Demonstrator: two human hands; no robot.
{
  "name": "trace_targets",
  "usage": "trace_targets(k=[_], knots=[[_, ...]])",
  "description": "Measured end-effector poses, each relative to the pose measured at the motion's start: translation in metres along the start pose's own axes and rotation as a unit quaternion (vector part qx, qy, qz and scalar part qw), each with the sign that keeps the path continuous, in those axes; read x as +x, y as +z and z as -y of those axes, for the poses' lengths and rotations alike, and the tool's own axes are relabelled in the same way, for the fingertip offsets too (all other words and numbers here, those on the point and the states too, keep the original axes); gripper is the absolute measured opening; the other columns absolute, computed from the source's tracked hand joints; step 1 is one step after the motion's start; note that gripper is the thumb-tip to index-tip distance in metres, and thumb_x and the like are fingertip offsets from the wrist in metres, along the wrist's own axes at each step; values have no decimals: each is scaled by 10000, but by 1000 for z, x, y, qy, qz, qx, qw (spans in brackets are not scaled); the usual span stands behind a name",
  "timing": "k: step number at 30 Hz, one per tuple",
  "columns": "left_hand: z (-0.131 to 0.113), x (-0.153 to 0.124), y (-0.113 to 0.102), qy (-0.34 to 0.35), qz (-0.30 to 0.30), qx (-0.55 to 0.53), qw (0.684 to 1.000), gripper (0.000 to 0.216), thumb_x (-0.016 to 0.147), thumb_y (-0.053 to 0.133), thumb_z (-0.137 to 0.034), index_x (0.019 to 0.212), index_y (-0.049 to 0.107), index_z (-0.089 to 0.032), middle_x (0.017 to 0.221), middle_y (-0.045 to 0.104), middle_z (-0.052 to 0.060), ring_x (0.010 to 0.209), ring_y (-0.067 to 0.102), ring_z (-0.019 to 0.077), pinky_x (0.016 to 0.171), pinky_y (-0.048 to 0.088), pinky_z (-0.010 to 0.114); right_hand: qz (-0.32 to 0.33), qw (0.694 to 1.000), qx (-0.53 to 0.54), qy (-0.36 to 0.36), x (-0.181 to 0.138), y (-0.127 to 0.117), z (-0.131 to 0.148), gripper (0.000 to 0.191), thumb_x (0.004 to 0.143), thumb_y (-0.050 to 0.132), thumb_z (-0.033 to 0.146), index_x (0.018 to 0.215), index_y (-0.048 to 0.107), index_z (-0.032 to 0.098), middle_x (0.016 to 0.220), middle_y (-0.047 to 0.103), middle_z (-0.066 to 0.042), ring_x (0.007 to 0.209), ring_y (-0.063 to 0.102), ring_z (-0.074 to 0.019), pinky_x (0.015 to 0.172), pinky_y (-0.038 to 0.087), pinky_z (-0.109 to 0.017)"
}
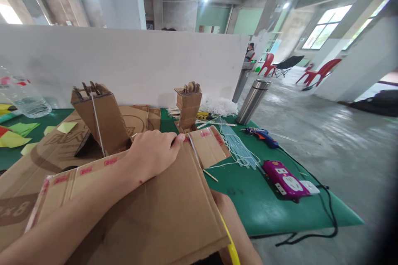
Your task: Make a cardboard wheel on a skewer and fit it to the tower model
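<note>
A large brown cardboard sheet (168, 211) leans up close in front of me, with a taped flap (209, 143) at its far right corner. My left hand (157, 149) lies over its top edge, fingers bent down behind it and thumb along the edge, so it is closed on the sheet. Bare skin, likely my right hand (224, 207) or wrist, shows past the sheet's right edge; its fingers are hidden. A yellow strip (229, 238) runs beside it, its kind unclear. Beyond my left hand stand two cardboard structures (101, 120) (188, 109) topped with upright brown pieces.
On the green tabletop (248, 211) lie glue sticks (238, 145), white string, a blue glue gun (263, 136) and a purple power strip (287, 180) with a black cord. A steel flask (253, 101) and a plastic bottle (29, 99) stand before a white partition (124, 58).
</note>
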State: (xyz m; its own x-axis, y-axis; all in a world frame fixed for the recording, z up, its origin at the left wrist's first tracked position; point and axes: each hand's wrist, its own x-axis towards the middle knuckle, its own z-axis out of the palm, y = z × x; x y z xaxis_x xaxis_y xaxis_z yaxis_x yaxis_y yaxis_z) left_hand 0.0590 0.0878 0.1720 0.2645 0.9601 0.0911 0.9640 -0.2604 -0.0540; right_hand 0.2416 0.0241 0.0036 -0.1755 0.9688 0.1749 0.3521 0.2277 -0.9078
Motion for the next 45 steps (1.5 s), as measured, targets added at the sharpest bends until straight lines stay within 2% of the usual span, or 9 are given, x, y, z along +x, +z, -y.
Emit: trace_targets(k=[7, 15, 23, 28, 31, 34, 37, 41, 45], knots=[[-2, -2, -1, 2, 2, -1, 1000, 579, 981, 204, -466, 928, 732, -234, 854, 751, 120, 861, 697, 380, 725, 507, 514, -18, 997, 5, 73, 1, 7, 10, 313, 798, 486, 410, 727, 717, 213, 524, 622, 36, 596, 647, -227, 441, 422, -218], [-9, -9, 8, 36, 14, -7, 999, 530, 987, 228, -443, 936, 726, -267, 823, 759, 96, 810, 715, 339, 665, 516, 447, -15, 992, -4, 124, 11, -8, 27, 307, 720, 550, 445, 620, 661, 177, 559, 621, -10, 627, 605, -225, 502, 435, -240], [-4, -5, 14, 33, 0, 9, 999, 533, 990, 226, -450, 939, 721, -260, 811, 755, 103, 797, 714, 358, 661, 519, 466, -33, 980, -18, 196, 9, -12, 49, 436, 792, 507, 548, 578, 503, 168, 531, 436, 22, 529, 406, -126, 452, 277, -222], [-1, -1, 16, 29, -13, 26, 999, 534, 992, 230, -446, 948, 717, -230, 819, 749, 120, 807, 710, 361, 681, 517, 470, -83, 968, 10, 237, 3, -28, 47, 492, 771, 552, 636, 586, 338, 233, 458, 293, 79, 418, 295, -92, 394, 214, -220], [4, 1, 19, 23, -11, 33, 999, 563, 987, 223, -460, 920, 723, -209, 830, 748, 138, 812, 708, 375, 681, 516, 479, -105, 965, 24, 237, 3, -44, 44, 494, 749, 580, 647, 589, 352, 238, 440, 337, 73, 400, 340, -104, 393, 263, -226], [10, 5, 24, 17, 2, 36, 999, 593, 982, 211, -462, 913, 733, -189, 854, 749, 159, 832, 705, 389, 687, 514, 490, -128, 967, -49, 216, 8, -64, 35, 476, 747, 566, 663, 601, 398, 242, 457, 391, 50, 427, 386, -132, 414, 302, -251], [17, 8, 33, 21, 26, 33, 999, 580, 978, 217, -440, 948, 741, -195, 885, 756, 155, 867, 703, 383, 711, 514, 490, -158, 944, -242, 157, 19, -85, 20, 447, 783, 510, 661, 628, 455, 245, 521, 513, -5, 504, 484, -190, 492, 347, -298], [23, 11, 50, 25, 65, 27, 997, 599, 973, 214, -433, 941, 764, -199, 919, 761, 158, 885, 707, 369, 718, 518, 472, -88, 872, -452, 169, 34, -102, 0, 323, 855, 495, 533, 716, 524, 243, 662, 658, -75, 658, 636, -279, 570, 371, -331], [24, 14, 66, 17, 84, 25, 996, 656, 970, 193, -454, 865, 773, -165, 926, 751, 195, 895, 703, 379, 726, 514, 476, -57, 851, -481, 203, 43, -105, -10, 302, 878, 480, 511, 830, 584, 232, 838, 718, -122, 795, 681, -325, 602, 399, -342]])
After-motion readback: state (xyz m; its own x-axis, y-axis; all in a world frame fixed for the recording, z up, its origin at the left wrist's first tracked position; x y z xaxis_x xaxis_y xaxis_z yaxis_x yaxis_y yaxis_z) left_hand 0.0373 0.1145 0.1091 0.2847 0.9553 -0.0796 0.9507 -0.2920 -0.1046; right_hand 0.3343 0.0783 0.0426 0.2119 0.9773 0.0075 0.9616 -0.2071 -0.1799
